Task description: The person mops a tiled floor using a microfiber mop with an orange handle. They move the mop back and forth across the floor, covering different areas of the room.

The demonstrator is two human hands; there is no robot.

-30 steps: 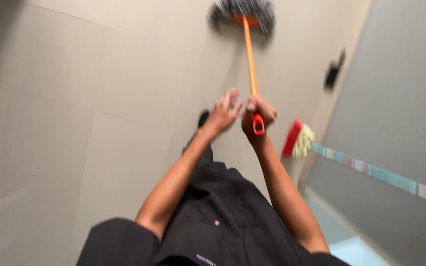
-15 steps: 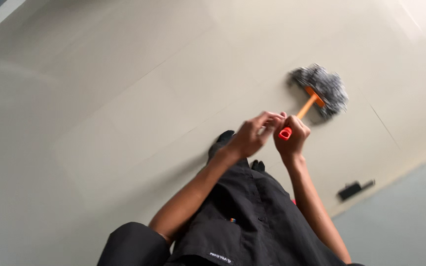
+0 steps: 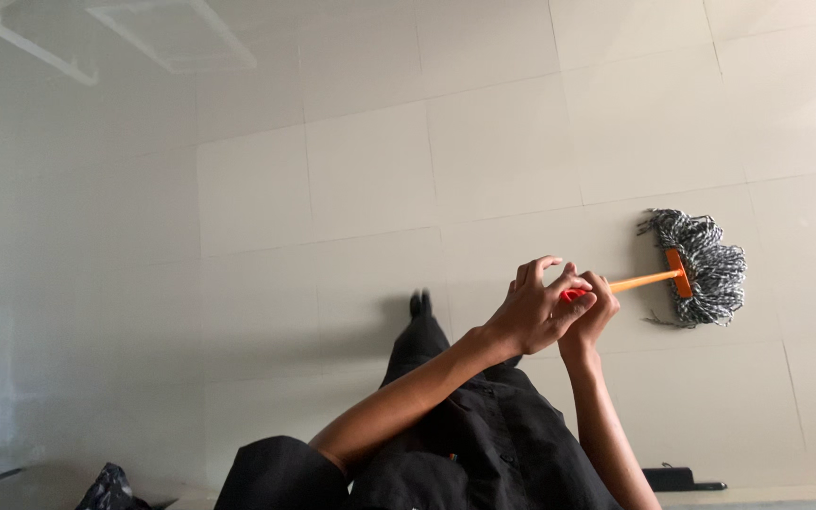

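I hold a mop with an orange handle [image 3: 646, 280] and a grey-and-white string head [image 3: 703, 267] that rests on the pale tiled floor [image 3: 370, 179]. My right hand [image 3: 589, 316] is closed around the red top end of the handle. My left hand [image 3: 537, 310] lies over the same end, fingers partly curled on it. Both hands sit in front of my black clothing, with my black-socked foot [image 3: 418, 304] on the floor below them.
A small black object [image 3: 677, 479] lies on the floor near the bottom right edge. A dark bundle [image 3: 110, 489] sits at the bottom left. A white framed fixture [image 3: 177, 36] shows at the top left.
The view has swung round, so the mop head now lies to the right on the floor. My left hand has come onto the handle's red end beside my right hand.
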